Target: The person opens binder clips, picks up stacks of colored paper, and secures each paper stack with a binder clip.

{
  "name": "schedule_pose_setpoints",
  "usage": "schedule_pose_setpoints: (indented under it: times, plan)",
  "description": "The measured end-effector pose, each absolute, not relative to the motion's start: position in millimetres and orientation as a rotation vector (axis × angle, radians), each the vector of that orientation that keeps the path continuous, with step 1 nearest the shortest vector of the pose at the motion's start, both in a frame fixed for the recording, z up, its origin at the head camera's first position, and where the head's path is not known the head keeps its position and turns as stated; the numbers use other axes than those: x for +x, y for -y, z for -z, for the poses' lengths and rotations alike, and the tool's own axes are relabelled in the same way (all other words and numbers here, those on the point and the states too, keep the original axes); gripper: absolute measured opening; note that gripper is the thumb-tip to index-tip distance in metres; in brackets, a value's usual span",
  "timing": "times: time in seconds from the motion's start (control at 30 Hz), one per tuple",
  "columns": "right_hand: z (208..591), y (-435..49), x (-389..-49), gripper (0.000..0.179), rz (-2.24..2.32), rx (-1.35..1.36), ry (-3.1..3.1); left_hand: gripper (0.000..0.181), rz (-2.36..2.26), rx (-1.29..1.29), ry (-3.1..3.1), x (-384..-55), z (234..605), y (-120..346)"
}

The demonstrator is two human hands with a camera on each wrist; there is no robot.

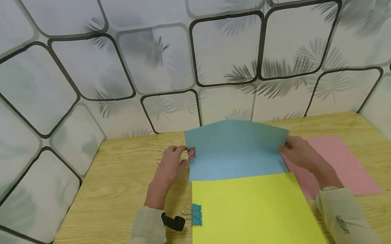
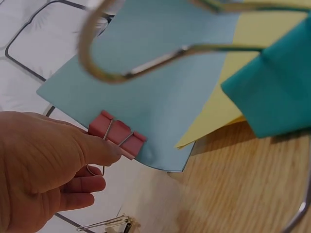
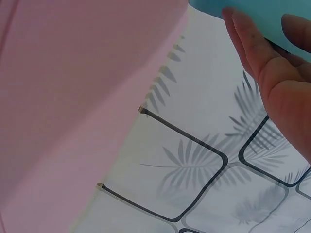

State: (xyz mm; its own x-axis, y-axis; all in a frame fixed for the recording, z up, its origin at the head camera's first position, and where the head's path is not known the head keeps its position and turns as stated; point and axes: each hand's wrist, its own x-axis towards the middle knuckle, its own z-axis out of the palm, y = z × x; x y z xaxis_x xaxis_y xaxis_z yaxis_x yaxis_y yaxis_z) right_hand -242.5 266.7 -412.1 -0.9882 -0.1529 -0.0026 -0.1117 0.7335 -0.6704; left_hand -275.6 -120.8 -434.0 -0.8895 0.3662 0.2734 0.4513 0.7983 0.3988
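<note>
A blue sheet of paper (image 1: 237, 149) lies behind a yellow sheet (image 1: 254, 218), its far part bent upward. My left hand (image 1: 169, 165) pinches a red binder clip (image 2: 116, 135) by its wire handles, and the clip sits on the blue sheet's left edge. On the right edge of the blue sheet, my right hand (image 1: 301, 152) holds the raised corner, thumb on one face and fingers on the other in the right wrist view. A teal binder clip (image 1: 196, 215) grips the left edge of the yellow sheet, close to my left wrist.
Beneath my right forearm lies a pink sheet (image 1: 344, 163). Another binder clip (image 2: 124, 222) with wire handles rests on the wooden table (image 1: 118, 216), beyond my left hand. A patterned wall (image 1: 160, 60) closes off the table's back and sides.
</note>
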Motion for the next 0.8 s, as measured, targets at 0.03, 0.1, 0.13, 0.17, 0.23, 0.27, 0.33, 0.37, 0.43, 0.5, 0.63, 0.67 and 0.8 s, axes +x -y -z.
schedule_pose_setpoints:
  times: [0.03,0.1,0.13,0.17,0.23,0.27,0.33,0.37,0.43,0.5,0.63,0.67,0.8]
  plan:
    - [413,-266,-244,0.047,1.112,-0.224,-2.859,0.035,0.691,-0.636,2.81,-277,435,121]
    - [413,-265,-244,0.048,1.125,-0.228,-2.837,0.034,0.684,-0.628,2.814,-279,436,121]
    - [413,-264,-245,0.048,1.129,-0.231,-2.83,0.035,0.679,-0.623,2.817,-280,437,120]
    - [413,-264,-245,0.045,1.137,-0.227,-2.814,0.035,0.672,-0.62,2.816,-282,437,120]
    - [415,-262,-247,0.035,1.164,-0.208,-2.777,0.034,0.65,-0.613,2.81,-284,439,121]
    - [416,-261,-248,0.032,1.181,-0.194,-2.753,0.033,0.645,-0.611,2.81,-285,440,121]
    - [419,-259,-251,0.033,1.218,-0.166,-2.708,0.033,0.641,-0.6,2.815,-286,441,122]
    - [420,-258,-252,0.034,1.238,-0.147,-2.681,0.033,0.641,-0.596,2.82,-287,442,122]
    - [421,-257,-253,0.037,1.252,-0.121,-2.67,0.033,0.653,-0.585,2.834,-287,442,123]
    - [421,-256,-254,0.039,1.244,-0.092,-2.686,0.033,0.662,-0.576,2.847,-288,442,124]
    - [418,-256,-257,0.035,1.158,-0.034,-2.76,0.033,0.671,-0.574,2.856,-291,443,124]
    - [417,-256,-258,0.036,1.13,-0.03,-2.772,0.033,0.671,-0.581,2.861,-291,443,123]
    - [418,-259,-263,0.039,0.997,-0.07,-2.826,0.033,0.666,-0.598,2.891,-293,443,120]
